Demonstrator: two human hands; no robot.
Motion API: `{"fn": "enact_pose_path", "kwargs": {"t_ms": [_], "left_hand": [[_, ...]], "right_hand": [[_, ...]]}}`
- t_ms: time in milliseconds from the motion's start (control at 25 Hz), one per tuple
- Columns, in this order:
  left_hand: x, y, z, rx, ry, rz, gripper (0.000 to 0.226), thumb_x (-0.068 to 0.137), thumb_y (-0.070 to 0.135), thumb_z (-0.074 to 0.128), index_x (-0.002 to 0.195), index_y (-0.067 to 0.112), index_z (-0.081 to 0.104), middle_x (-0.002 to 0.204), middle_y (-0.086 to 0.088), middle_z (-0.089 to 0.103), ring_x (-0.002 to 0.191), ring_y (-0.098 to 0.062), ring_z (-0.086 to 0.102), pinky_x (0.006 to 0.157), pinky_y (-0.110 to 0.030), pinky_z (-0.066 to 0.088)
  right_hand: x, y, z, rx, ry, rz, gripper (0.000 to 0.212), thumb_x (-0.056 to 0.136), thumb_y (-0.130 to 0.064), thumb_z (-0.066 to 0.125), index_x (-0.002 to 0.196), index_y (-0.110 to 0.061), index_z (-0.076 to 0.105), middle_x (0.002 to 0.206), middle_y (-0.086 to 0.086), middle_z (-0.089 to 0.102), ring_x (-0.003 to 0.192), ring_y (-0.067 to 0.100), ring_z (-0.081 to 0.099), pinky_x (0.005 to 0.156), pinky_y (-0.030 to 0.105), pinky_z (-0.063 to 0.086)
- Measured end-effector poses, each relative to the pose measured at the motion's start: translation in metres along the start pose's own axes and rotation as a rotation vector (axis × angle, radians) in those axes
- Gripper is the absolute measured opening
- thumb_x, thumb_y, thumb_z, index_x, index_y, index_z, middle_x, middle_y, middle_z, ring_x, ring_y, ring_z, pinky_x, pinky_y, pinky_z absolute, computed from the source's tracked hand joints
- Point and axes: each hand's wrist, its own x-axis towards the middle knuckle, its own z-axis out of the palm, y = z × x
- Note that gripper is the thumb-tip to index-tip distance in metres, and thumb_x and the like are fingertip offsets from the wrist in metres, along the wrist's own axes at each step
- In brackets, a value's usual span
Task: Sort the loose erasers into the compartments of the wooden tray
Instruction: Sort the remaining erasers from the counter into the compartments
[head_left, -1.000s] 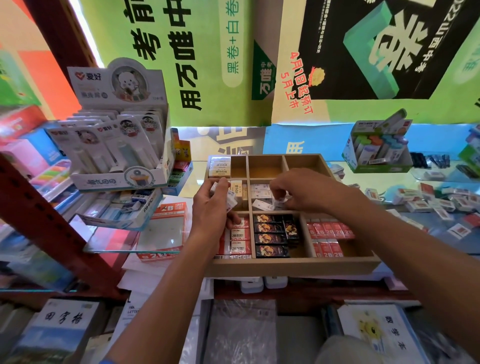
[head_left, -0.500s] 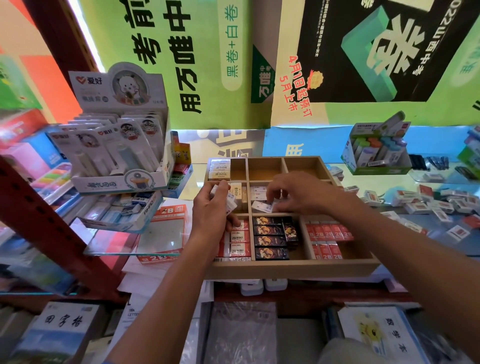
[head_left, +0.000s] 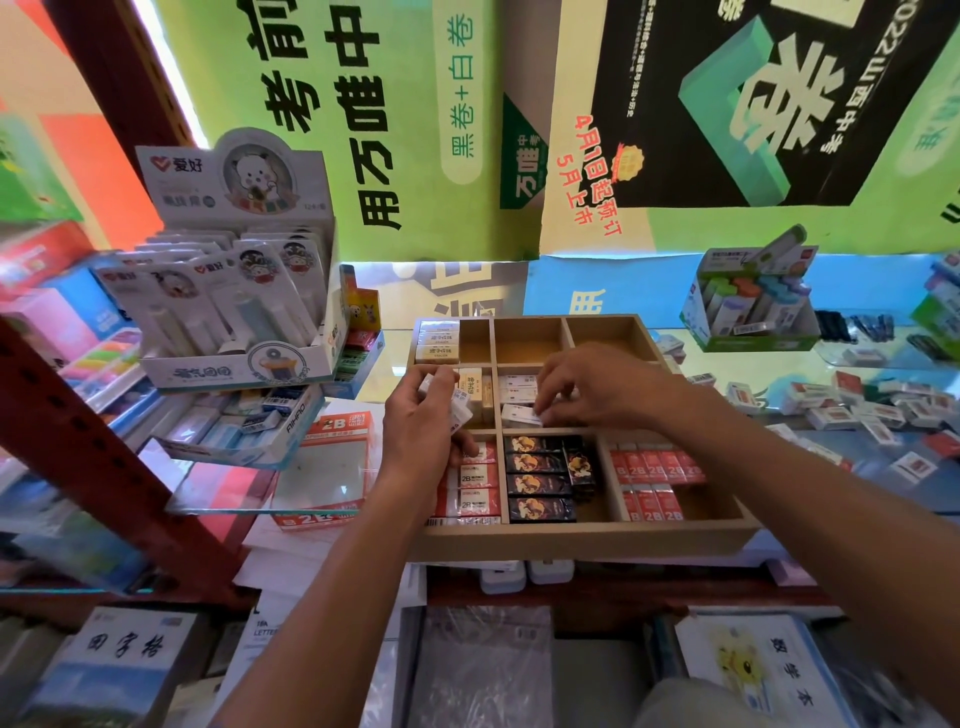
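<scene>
I'm gripping a stack of white erasers (head_left: 457, 408) in my left hand (head_left: 423, 431), feeding my right hand (head_left: 592, 389), which is pinching one into the wooden tray's (head_left: 582, 540) centre compartment.

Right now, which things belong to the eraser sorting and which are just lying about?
Job:
wooden tray
white erasers held in left hand
white eraser under right hand
loose erasers on the counter

Lying about:
correction-tape display
green box
2B box
posters
notebooks
</scene>
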Motion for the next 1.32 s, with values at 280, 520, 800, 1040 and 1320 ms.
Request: {"fn": "enact_pose_path", "kwargs": {"t_ms": [280,520,800,1040,1320], "left_hand": [[0.000,0.000,0.000,-0.005,0.002,-0.005,0.026,0.103,0.036,0.045,0.121,0.022,0.057,0.088,-0.012,0.067,0.045,-0.011,0.058,0.037,-0.020,0.040],[0.001,-0.001,0.000,-0.017,0.003,-0.007,0.026,0.104,0.036,0.045,0.122,0.023,0.057,0.092,-0.014,0.068,0.046,-0.011,0.058,0.037,-0.019,0.040],[0.001,0.000,0.000,-0.010,-0.005,0.010,0.022,0.103,0.034,0.045,0.117,0.022,0.058,0.085,-0.012,0.067,0.047,-0.013,0.057,0.037,-0.021,0.040],[0.001,-0.001,0.000,-0.011,0.002,0.009,0.024,0.103,0.035,0.046,0.120,0.021,0.057,0.090,-0.013,0.066,0.047,-0.013,0.057,0.036,-0.020,0.039],[0.001,-0.001,0.000,-0.018,0.002,0.004,0.024,0.103,0.036,0.046,0.119,0.021,0.058,0.092,-0.014,0.067,0.047,-0.012,0.057,0.037,-0.020,0.040]], "right_hand": [[0.006,-0.013,0.004,-0.088,0.027,0.002,0.012,0.087,-0.027,0.072,0.082,-0.025,0.062,0.087,-0.015,0.052,0.084,0.007,0.052,0.064,0.020,0.036],[0.005,-0.012,0.002,-0.177,0.020,-0.037,0.011,0.088,-0.030,0.070,0.097,-0.025,0.065,0.096,-0.012,0.056,0.090,0.009,0.055,0.066,0.020,0.035],[-0.004,-0.001,-0.009,-0.025,0.033,-0.022,0.024,0.084,-0.022,0.075,0.106,-0.022,0.067,0.095,-0.011,0.061,0.087,0.008,0.058,0.073,0.024,0.042],[-0.001,-0.003,-0.006,-0.112,-0.017,0.009,0.011,0.083,-0.024,0.076,0.088,-0.027,0.066,0.089,-0.013,0.055,0.089,0.011,0.055,0.077,0.030,0.046],[-0.008,0.004,0.005,-0.284,0.110,-0.002,0.026,0.085,-0.038,0.071,0.071,-0.029,0.051,0.082,-0.013,0.055,0.087,0.013,0.052,0.077,0.028,0.028]]}}
